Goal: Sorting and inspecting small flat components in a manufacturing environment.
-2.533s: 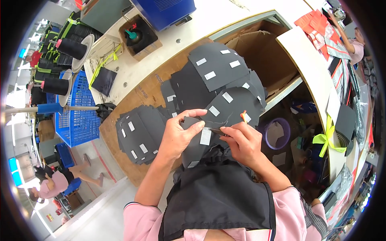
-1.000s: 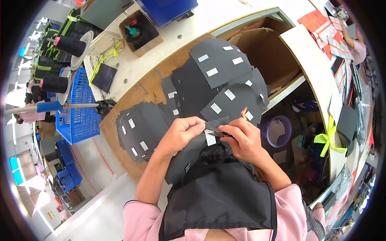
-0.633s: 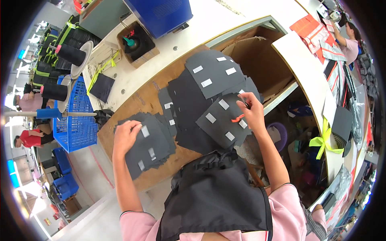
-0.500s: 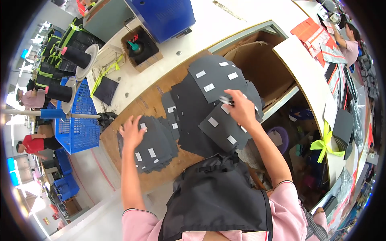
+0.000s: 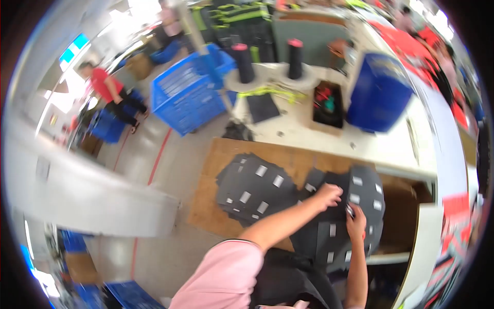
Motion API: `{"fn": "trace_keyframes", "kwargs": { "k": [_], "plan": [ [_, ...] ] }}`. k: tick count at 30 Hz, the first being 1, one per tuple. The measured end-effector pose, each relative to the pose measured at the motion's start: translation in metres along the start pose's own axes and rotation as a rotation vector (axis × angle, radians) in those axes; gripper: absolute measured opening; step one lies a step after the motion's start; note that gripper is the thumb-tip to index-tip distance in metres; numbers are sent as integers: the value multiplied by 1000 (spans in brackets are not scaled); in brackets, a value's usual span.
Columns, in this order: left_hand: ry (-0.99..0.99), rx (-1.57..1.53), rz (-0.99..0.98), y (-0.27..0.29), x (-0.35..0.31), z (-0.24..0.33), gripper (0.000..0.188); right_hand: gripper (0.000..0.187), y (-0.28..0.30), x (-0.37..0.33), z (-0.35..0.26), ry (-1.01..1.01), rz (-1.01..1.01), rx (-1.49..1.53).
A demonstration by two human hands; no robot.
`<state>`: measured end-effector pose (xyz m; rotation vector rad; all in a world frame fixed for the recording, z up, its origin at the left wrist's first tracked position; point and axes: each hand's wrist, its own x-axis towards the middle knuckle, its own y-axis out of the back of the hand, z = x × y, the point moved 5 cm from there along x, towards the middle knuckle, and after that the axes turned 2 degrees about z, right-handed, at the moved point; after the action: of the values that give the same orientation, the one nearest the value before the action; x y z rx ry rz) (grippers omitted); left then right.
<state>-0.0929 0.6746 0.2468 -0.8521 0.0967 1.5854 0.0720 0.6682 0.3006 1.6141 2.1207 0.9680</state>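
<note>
Right hand (image 5: 356, 222) grips small tool (image 5: 350, 210) (blurred); left hand (image 5: 329, 196) curled over dark panels (image 5: 367, 189), whether grasping any: cannot tell.

A strip of brown board (image 5: 278, 148) leaves a passage along the far side of the left pile (image 5: 254, 185), widening on its left. The left forearm (image 5: 283, 224) bars the near approach between it and the right pile (image 5: 337, 213), over which the left hand (image 5: 329, 197) and right hand (image 5: 355, 219) take up the room. Farther off, a carton (image 5: 327, 127) and blue bin (image 5: 378, 95) obstruct the white table (image 5: 296, 132).
</note>
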Motion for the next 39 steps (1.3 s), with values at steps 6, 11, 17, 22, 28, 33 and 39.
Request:
{"fn": "trace_keyframes", "kwargs": {
  "k": [6, 11, 17, 22, 28, 33, 39],
  "plan": [
    [-155, 756, 469, -48, 31, 5, 30, 27, -13, 0, 54, -366, -35, 718],
    [-166, 933, 406, -64, 25, 17, 22, 27, -3, 3, 45, -341, 41, 835],
    [-242, 1189, 588, -81, 10, 35, 48, 21, -1, 13, 38, -563, 40, 877],
    [-168, 1128, 569, -73, 32, 32, 49, 23, -22, 26, 58, -692, -88, 1080],
    [-97, 1188, 531, -85, 47, 24, 27, 22, -6, 22, 54, -670, -24, 1026],
    [-652, 853, 363, -107, 26, 45, 17, 22, 38, 11, 42, -610, 308, 1084],
    [-787, 1091, -301, -88, -100, 118, 16, 55, 133, 5, -122, 375, 173, 174]
  ]
}}
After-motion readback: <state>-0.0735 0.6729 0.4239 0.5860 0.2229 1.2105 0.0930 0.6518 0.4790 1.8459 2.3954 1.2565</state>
